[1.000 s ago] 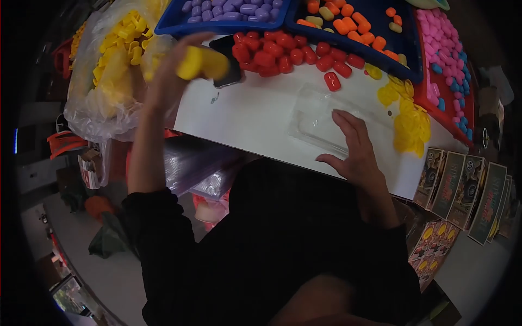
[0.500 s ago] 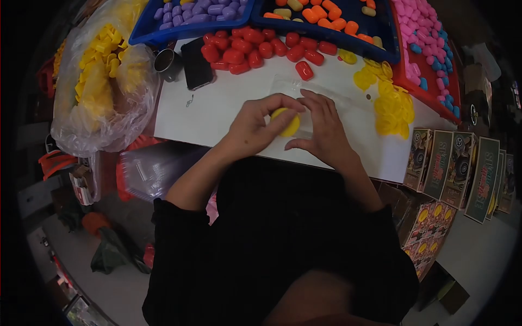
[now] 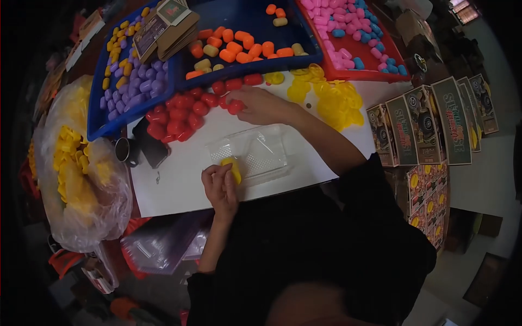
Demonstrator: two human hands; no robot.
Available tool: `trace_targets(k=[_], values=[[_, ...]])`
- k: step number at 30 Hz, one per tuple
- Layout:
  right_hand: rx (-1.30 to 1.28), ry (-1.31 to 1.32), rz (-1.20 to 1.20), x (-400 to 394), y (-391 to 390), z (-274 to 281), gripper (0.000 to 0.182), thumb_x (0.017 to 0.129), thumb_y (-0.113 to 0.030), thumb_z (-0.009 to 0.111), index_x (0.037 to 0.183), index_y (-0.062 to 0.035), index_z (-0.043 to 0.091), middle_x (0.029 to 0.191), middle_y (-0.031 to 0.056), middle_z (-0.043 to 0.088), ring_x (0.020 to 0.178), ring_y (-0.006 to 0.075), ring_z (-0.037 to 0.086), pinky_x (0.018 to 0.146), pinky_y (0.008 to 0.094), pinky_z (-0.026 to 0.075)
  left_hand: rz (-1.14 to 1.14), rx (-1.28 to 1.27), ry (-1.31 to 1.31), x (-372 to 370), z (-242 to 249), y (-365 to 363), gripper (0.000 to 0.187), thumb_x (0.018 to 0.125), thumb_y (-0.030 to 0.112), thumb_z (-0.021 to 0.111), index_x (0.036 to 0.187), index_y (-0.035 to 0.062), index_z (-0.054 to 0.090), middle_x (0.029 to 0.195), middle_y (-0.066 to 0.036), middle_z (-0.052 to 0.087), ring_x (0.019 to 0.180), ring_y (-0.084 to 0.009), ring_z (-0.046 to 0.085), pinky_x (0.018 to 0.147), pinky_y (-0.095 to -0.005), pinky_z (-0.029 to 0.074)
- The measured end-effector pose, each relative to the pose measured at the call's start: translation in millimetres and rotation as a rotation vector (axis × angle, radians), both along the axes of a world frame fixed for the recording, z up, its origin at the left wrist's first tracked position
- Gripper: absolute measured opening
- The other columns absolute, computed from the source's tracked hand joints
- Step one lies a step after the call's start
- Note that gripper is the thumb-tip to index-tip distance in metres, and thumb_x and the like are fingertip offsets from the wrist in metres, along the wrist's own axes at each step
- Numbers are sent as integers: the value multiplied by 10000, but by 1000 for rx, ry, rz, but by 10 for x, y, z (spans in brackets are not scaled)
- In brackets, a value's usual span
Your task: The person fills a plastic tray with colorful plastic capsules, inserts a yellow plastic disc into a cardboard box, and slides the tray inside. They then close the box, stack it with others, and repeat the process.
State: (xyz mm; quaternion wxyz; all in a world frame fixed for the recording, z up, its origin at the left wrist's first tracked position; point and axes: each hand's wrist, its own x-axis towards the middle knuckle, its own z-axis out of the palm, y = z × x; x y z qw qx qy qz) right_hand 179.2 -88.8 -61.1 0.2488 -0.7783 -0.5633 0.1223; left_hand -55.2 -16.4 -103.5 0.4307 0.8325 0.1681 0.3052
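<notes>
My left hand (image 3: 220,189) is closed around a round yellow piece (image 3: 235,169) at the near left edge of a clear plastic tray (image 3: 265,151). The tray lies on the white tabletop and looks see-through, with a dotted texture. Stretched out across the table, my right hand (image 3: 262,106) has its fingers closed on a glossy red capsule-shaped piece (image 3: 235,107) at the right side of the red pile (image 3: 182,114). Its fingertips are partly hidden by that piece. Flat yellow discs (image 3: 340,103) lie heaped beyond my right forearm.
A blue tray (image 3: 250,68) holds orange and tan pieces; another blue tray (image 3: 93,117) holds purple and yellow ones, with cardboard boxes (image 3: 166,30) on top. A red tray (image 3: 364,75) is at right. Phone (image 3: 154,146), cup (image 3: 125,151), plastic bag (image 3: 81,217) and printed boxes (image 3: 424,127) surround the table.
My hands have separated: the left keeps the yellow piece, while the right has reached out to the red pieces. The clear tray is now uncovered, and the view has turned and shifted.
</notes>
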Motion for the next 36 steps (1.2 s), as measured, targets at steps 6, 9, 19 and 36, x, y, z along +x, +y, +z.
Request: trace_targets(k=[6, 9, 19, 36], values=[[311, -331, -671, 1330, -1102, 463, 335, 873, -338, 496, 942, -18, 572, 899, 150, 592, 769, 300, 594, 637, 410, 472, -69, -161, -55, 32, -106, 149, 149, 896, 63, 434, 911, -1, 568, 869, -120, 559, 822, -233, 531, 864, -344, 379], [-217, -429, -1099, 2165, -1460, 460, 387, 713, -200, 712, 1022, -30, 554, 893, 169, 627, 823, 327, 614, 665, 403, 484, -67, -106, -35, 17, -105, 171, 140, 868, 29, 430, 892, 10, 566, 854, -128, 576, 822, -273, 542, 956, -425, 342], [-806, -252, -635, 2687, -1730, 159, 453, 666, -117, 674, 1099, -56, 558, 991, 181, 626, 923, 312, 615, 744, 396, 497, -79, -75, 38, 28, -68, 179, 148, 857, 20, 414, 905, 12, 554, 856, -126, 578, 854, -287, 552, 1009, -469, 290], [167, -267, -670, 795, -2029, 806, 390, 750, -189, 631, 1106, -84, 512, 860, 196, 637, 817, 311, 628, 690, 388, 490, -57, -68, -22, 43, -104, 198, 136, 846, 21, 440, 888, 17, 569, 853, -144, 565, 876, -307, 537, 947, -450, 342]])
